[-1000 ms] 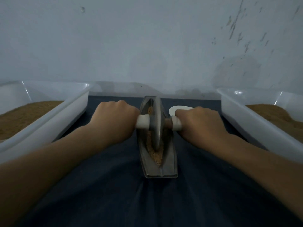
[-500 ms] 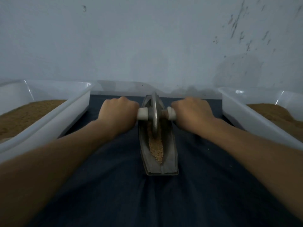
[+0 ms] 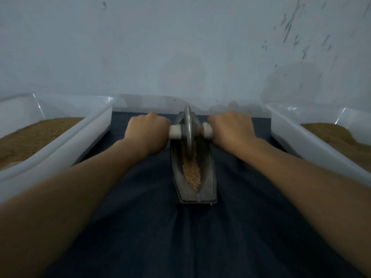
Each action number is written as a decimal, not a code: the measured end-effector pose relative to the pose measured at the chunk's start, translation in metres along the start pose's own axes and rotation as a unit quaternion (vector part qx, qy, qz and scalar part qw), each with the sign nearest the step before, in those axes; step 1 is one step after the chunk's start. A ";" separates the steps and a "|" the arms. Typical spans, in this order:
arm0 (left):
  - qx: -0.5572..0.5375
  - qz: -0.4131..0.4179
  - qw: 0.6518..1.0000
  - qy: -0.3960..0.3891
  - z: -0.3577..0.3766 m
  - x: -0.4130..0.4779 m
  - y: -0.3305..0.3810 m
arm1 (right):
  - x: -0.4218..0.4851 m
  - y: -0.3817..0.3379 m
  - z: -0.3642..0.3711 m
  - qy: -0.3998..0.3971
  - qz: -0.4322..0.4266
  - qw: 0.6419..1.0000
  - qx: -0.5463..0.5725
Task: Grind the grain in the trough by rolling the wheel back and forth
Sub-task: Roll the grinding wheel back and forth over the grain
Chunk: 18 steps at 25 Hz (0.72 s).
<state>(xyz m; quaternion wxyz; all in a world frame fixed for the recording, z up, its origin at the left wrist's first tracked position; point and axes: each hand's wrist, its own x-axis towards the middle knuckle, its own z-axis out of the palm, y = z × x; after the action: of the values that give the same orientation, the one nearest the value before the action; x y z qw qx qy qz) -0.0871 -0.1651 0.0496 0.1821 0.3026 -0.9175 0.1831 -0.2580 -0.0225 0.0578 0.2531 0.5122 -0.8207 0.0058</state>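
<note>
Dark blue cloth fills the lower frame beneath a pale wall, with a left tub and right tub of brown meal at its edges. At centre, my left hand and right hand each clench the white axle of the metal wheel. It stands at the trough's upper end, with grain below it.

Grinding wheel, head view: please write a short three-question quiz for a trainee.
1. True or false: the left hand and the right hand each grip a white handle of the wheel.
2. The wheel is: A: flat on its side. B: upright in the trough. C: lifted clear.
3. Fill in: the visible grain lies on the wheel's ____ side.
Key: 1 true; 2 B; 3 near.
</note>
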 end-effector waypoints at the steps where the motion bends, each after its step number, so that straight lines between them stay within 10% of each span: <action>1: 0.013 0.030 0.998 0.051 0.002 -0.015 -0.002 | -0.018 0.005 0.003 0.034 -0.018 0.999 -0.006; 5: 0.032 0.105 0.982 0.154 -0.003 -0.044 -0.013 | -0.055 0.012 0.000 0.174 -0.053 0.983 -0.028; 13: 0.013 -0.016 1.000 -0.018 0.001 0.014 0.005 | 0.014 0.000 0.001 -0.008 0.010 1.000 0.000; 18: 0.019 0.087 0.988 0.129 -0.009 -0.052 -0.011 | -0.057 0.011 -0.005 0.154 -0.079 0.985 -0.001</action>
<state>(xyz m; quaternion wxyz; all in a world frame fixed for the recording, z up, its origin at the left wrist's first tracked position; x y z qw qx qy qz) -0.0391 -0.1442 0.0365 0.2767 0.1993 -0.9053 0.2531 -0.2450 0.0323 0.0411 0.3769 0.5678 -0.7290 0.0641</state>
